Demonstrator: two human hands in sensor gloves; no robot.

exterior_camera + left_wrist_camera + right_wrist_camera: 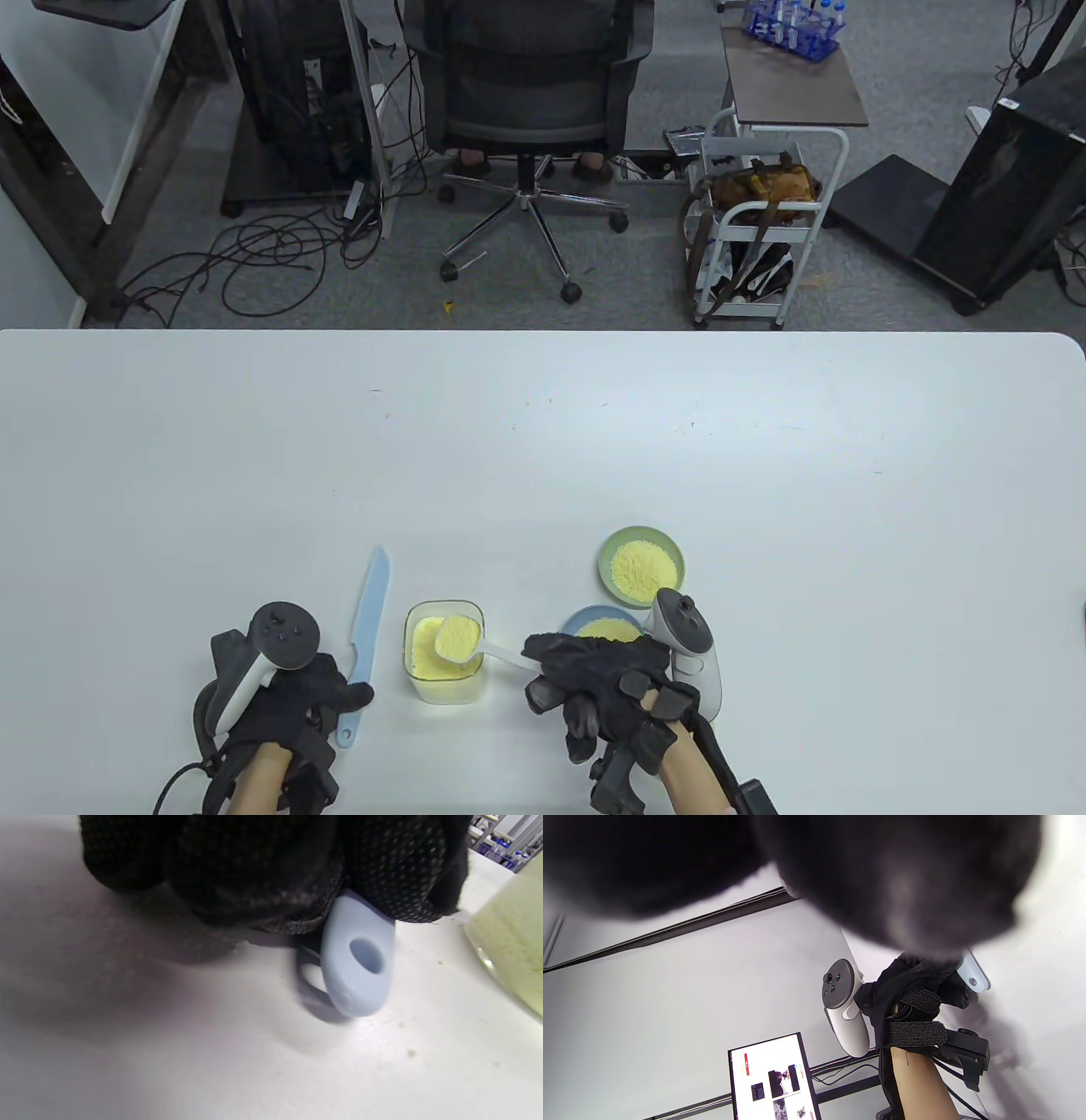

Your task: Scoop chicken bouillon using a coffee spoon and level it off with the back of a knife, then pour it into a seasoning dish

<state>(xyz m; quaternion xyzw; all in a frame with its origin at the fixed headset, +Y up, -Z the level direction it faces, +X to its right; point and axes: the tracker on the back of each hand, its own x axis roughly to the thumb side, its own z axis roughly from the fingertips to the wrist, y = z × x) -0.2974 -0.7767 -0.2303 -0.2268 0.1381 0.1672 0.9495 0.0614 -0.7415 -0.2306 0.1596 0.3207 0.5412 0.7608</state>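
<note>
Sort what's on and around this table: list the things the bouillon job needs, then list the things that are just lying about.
Belongs to the job:
- coffee spoon, heaped, held by the right hand
- bouillon container
- light blue knife, handle gripped by the left hand
- green dish and blue dish, both holding powder

Just lying about:
- office chair
- white cart
- floor cables

Two gloved hands work at the table: left hand (288, 705) and right hand (607, 688). There are one knife (366, 632), one spoon (462, 638), one clear container (444, 652) and two dishes, green (640, 567) and blue (599, 626).
</note>
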